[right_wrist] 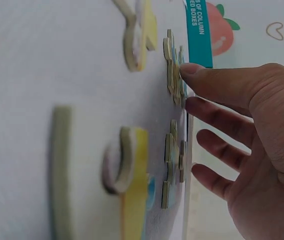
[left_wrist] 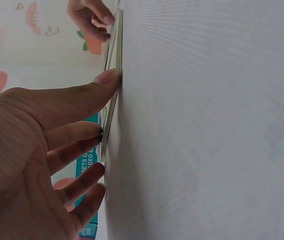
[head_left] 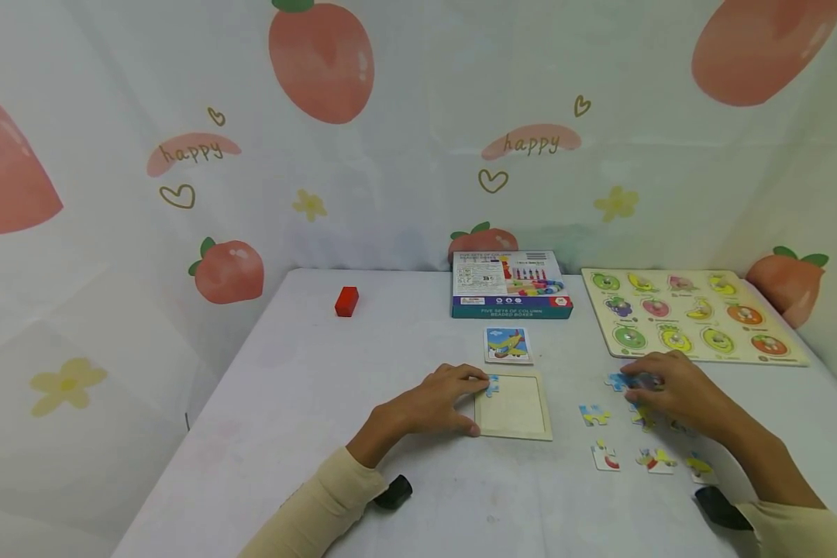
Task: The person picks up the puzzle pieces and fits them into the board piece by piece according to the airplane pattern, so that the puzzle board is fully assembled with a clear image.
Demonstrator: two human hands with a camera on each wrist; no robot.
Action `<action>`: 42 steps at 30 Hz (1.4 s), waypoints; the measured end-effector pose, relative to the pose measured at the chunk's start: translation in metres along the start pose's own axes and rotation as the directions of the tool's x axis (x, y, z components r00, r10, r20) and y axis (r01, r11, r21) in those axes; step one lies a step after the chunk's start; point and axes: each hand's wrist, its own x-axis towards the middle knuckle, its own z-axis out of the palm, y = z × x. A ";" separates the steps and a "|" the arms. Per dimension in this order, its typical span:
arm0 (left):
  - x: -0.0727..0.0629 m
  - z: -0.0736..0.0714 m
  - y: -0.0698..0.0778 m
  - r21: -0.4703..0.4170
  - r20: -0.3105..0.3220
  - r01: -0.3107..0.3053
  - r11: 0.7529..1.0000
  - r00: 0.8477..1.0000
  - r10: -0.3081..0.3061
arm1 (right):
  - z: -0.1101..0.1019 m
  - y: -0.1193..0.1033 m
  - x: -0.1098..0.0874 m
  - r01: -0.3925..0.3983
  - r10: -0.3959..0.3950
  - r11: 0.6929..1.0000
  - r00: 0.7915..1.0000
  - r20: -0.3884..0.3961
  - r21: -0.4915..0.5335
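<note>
My left hand (head_left: pixel 441 399) rests at the left side of a square wooden puzzle tray (head_left: pixel 548 411). Its thumb touches the tray's rim near the lower corner, and the index fingertip lies by a blue puzzle piece (head_left: pixel 493 385) in the upper left corner. In the left wrist view the fingers are loosely bent along the tray edge (left_wrist: pixel 112 102). To the right, my right hand (head_left: pixel 676 387) pinches a blue jigsaw piece (head_left: pixel 617 381) between thumb and index finger, its other fingers loosely bent. Part of that piece is hidden by the hand.
Several loose pieces (head_left: pixel 605 456) lie around and below the right hand. Behind the tray are a plane picture card (head_left: pixel 508 345) and a boxed set (head_left: pixel 511 287). A fruit board (head_left: pixel 697 316) lies back right, a red block (head_left: pixel 346 301) back left.
</note>
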 end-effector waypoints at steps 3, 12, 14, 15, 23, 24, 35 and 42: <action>0.000 0.000 0.000 0.003 0.002 0.001 1.000 1.000 -0.001 | 0.000 0.001 0.001 -0.001 0.001 1.000 1.000 0.002 0.001; 0.000 0.000 0.000 -0.002 0.001 0.008 1.000 1.000 -0.008 | -0.002 0.002 0.007 0.002 -0.002 1.000 1.000 0.010 -0.027; 0.000 0.000 0.000 0.002 0.000 0.009 1.000 1.000 -0.009 | -0.002 0.003 0.007 0.005 -0.005 0.999 1.000 0.008 -0.035; 0.000 0.000 0.000 0.005 0.000 0.009 1.000 1.000 -0.009 | -0.003 0.003 0.007 0.008 -0.007 0.999 1.000 0.008 -0.037; -0.001 0.000 0.001 0.001 -0.001 0.005 1.000 1.000 -0.005 | -0.003 0.002 0.006 0.009 -0.009 0.999 1.000 0.002 -0.034; -0.001 -0.001 0.001 0.001 -0.001 0.005 1.000 1.000 -0.005 | -0.003 0.001 0.007 0.008 -0.008 1.000 1.000 0.002 -0.030; 0.001 0.001 0.000 -0.001 0.001 0.011 1.000 1.000 -0.011 | 0.003 -0.023 0.013 0.068 -0.068 0.998 0.997 -0.023 -0.015; 0.000 0.000 -0.001 -0.004 0.002 0.006 1.000 1.000 -0.006 | 0.008 -0.051 0.026 0.131 -0.131 0.991 0.991 -0.012 -0.011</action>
